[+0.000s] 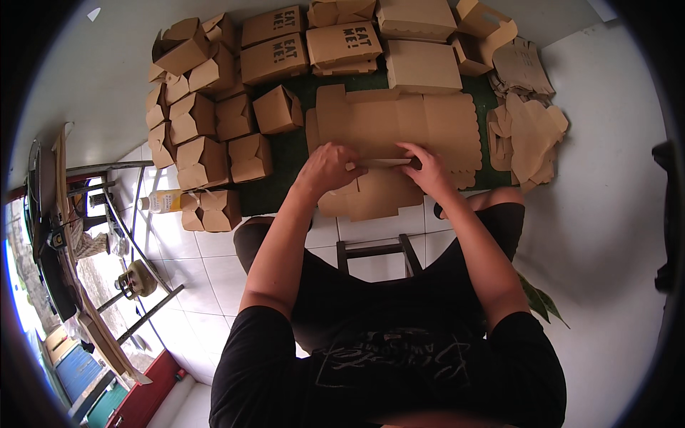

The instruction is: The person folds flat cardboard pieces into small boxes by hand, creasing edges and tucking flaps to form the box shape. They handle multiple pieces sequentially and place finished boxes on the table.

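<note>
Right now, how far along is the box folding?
Done: a cluster of folded brown boxes sits at the left of the green mat, with more closed ones along the top. In hand: the left hand and right hand press a fold in a flat cardboard sheet. Left: a stack of unfolded blanks at the right.

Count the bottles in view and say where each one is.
1. A single bottle with a yellowish body lies on the white tile floor to the person's left, beside the folded cardboard boxes. Others may be hidden behind the box piles.
</note>
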Demonstrator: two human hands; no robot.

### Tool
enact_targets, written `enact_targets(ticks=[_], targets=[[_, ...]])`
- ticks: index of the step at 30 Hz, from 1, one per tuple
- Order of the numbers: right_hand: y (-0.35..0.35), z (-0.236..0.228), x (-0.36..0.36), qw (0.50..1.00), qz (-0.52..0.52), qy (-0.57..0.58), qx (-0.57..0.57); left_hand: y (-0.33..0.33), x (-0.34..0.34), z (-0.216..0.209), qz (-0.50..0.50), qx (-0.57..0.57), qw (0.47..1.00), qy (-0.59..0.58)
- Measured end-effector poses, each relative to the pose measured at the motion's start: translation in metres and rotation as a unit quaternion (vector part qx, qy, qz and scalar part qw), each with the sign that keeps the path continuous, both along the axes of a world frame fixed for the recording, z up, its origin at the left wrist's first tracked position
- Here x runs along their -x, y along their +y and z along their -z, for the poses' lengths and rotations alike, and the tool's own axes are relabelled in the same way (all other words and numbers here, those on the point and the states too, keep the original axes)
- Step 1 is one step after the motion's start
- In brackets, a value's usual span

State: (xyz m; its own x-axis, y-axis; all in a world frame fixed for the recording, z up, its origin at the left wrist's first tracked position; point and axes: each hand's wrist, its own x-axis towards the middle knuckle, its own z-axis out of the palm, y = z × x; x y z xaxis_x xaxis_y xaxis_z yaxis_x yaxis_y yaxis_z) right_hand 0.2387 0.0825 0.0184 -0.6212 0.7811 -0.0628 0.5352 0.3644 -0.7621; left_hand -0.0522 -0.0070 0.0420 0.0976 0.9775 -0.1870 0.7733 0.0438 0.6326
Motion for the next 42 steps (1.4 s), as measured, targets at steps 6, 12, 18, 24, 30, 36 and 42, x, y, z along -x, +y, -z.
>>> enact_targets(ticks=[6,12,18,24,30,36,42], targets=[[0.006,0.020,0.000,0.999,0.035,-0.004,0.005,0.004,-0.005,-0.002,-0.044,0.002,0.999,0.004],[0.000,0.033,0.006,0.997,0.064,0.015,-0.030,0.008,-0.008,0.006,-0.078,0.003,0.997,0.014],[-0.011,0.020,0.017,0.992,0.084,0.027,-0.093,0.008,-0.014,0.013,-0.100,-0.009,0.995,0.031],[-0.023,0.010,0.011,0.950,-0.079,-0.057,-0.297,0.005,-0.026,0.013,-0.137,-0.061,0.988,0.027],[-0.054,0.029,0.021,0.951,-0.115,-0.086,-0.273,-0.009,-0.038,0.018,-0.121,-0.073,0.988,0.069],[-0.065,0.027,0.025,0.964,-0.105,-0.106,-0.219,-0.037,-0.083,0.040,-0.062,-0.089,0.977,0.182],[-0.069,0.029,0.025,0.949,-0.115,-0.172,-0.239,-0.042,-0.110,0.049,-0.063,-0.008,0.957,0.284]])
